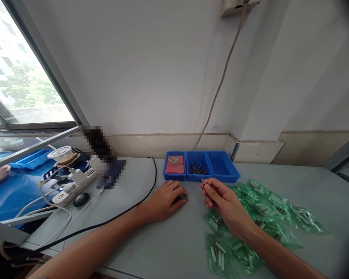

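Observation:
My right hand is closed in a pinch on a small screw, whose tip sticks up between thumb and forefinger in front of the blue bins. On the table to its left lies my left hand, palm down with curled fingers. Something dark shows between its thumb and fingers; I cannot make out what it is. The middle blue bin holds many small dark screws. Green plastic bags with pale and metallic pieces inside lie under and around my right forearm.
The left blue bin holds a red card and a small clear bag; the right blue bin stands beside it. A black cable crosses the table. A power strip, a black mouse and another person's hand are at left.

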The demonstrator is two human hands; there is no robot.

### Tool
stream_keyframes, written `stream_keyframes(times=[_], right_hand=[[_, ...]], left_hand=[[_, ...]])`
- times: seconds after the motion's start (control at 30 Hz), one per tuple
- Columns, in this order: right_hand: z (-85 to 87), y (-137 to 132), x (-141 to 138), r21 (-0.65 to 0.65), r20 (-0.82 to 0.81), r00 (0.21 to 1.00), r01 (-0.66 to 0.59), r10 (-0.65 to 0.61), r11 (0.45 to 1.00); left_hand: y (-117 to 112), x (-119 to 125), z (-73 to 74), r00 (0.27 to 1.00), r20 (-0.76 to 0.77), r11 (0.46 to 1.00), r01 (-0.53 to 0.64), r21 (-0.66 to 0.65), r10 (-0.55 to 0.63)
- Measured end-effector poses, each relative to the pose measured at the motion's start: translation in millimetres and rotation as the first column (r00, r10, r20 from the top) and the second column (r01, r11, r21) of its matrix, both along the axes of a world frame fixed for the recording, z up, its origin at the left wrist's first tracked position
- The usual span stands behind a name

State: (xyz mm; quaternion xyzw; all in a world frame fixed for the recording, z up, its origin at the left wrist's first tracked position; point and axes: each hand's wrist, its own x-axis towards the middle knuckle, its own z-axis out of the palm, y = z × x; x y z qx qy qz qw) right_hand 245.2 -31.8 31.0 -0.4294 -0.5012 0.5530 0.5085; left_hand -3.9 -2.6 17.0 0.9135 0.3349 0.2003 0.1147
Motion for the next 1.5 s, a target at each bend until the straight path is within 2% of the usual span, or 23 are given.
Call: stream_keyframes(times=[0.37, 0.63, 0.83, 0.97, 1.1, 1.23, 1.37, 1.5], right_hand=[[3.2, 1, 2, 0.125, 0.211, 0.97, 0.091, -0.116, 0.988], [2.5, -4, 3, 0.28, 0.31, 0.922, 0.144, -0.232, 0.949], [6.8, -10, 4, 0.355, 0.331, 0.906, 0.141, -0.265, 0.924], [4.9, -10, 4, 0.315, 0.309, 0.922, 0.132, -0.233, 0.94], [-0.6, -3, 3, 0.222, 0.201, 0.965, 0.122, -0.168, 0.967], [-3.1, 1, 4, 0.233, 0.205, 0.964, 0.121, -0.171, 0.965], [-0.4, -1, 3, 0.303, 0.3, 0.929, 0.124, -0.218, 0.945], [0.0, 0, 5, 0.437, 0.394, 0.872, 0.098, -0.289, 0.894]], left_hand=[[0, 0, 0.0, 1.0, 0.003, 1.0, -0.004, 0.009, 0.004], [0, 0, 1.5, 1.0, 0.0, 1.0, 0.001, 0.0, -0.001], [0, 0, 0.8, 1.0, 0.007, 1.0, 0.001, -0.001, -0.001], [0, 0, 0.0, 1.0, 0.01, 1.0, 0.002, -0.001, -0.002], [0, 0, 0.2, 1.0, 0.006, 1.0, 0.002, -0.001, -0.002], [0, 0, 0.8, 1.0, -0.001, 1.0, 0.001, -0.004, -0.001], [0, 0, 0.8, 1.0, -0.001, 1.0, 0.001, 0.002, -0.001], [0, 0, 0.3, 1.0, -0.001, 1.0, -0.001, 0.01, 0.001]])
